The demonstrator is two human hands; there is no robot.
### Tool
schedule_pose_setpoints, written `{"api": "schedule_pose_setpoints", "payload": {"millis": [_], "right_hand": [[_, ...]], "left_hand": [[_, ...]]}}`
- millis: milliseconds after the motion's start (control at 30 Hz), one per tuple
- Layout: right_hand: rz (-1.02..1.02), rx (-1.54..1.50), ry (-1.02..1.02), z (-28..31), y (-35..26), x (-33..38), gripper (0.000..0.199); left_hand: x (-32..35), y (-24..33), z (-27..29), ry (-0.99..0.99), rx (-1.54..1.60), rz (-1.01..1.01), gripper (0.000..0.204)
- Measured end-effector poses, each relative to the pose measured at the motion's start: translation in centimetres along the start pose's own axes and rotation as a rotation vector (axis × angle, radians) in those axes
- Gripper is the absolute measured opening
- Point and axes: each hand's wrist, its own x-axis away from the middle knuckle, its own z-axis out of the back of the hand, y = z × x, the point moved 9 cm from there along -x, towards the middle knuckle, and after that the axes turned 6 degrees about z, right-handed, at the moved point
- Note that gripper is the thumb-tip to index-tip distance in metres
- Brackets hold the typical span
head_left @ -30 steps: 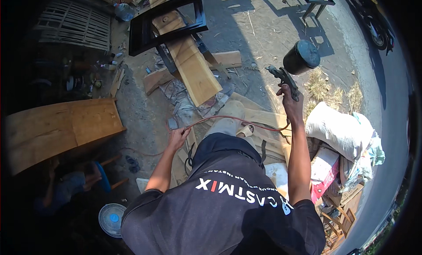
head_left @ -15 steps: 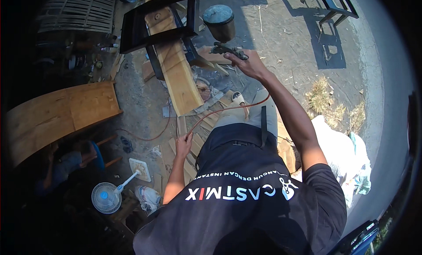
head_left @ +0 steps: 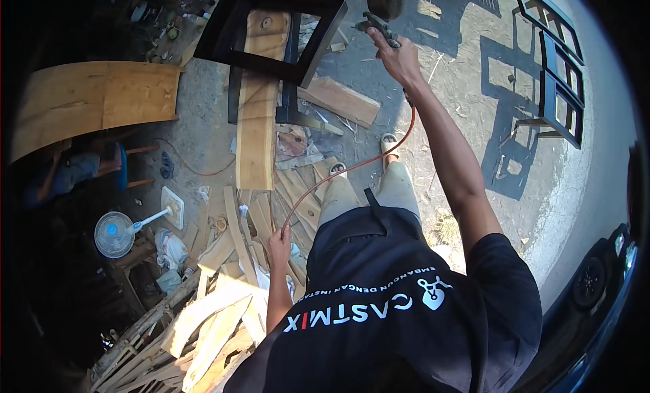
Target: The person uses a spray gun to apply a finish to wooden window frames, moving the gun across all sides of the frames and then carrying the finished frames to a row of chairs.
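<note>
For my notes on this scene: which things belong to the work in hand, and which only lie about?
In use:
spray gun, right hand
red hose, left hand
dark frame, probably

Lying about, it seems:
white fan
wood scraps
dark sandals

Right of the right hand (head_left: pixel 401 58) I have open grey dirt ground (head_left: pixel 464 102) up to black wooden frames (head_left: pixel 562 89). Leftward, a big black rectangular frame (head_left: pixel 323 42) blocks me; a thin orange-red hose (head_left: pixel 365 163) crosses to the left hand (head_left: pixel 279 247), beside crowded pale wooden strips (head_left: pixel 234 229).
</note>
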Motion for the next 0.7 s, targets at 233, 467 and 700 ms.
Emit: {"api": "schedule_pose_setpoints", "payload": {"millis": [233, 467, 700], "right_hand": [[0.037, 0.097, 0.026, 3.2, 1.4, -5.8, 0.072], [-0.07, -0.052, -0.208, 1.8, 3.3, -0.3, 0.063], [-0.052, -0.132, -0.298, -0.7, 2.5, 7.4, 0.054]], "left_hand": [[2.9, 3.0, -4.1, 0.045, 0.027, 0.024, 0.041], [3.2, 4.2, -3.4, 0.051, 0.033, 0.075, 0.04], [0.8, 2.1, -1.4, 0.02, 0.003, 0.068, 0.041]]}}
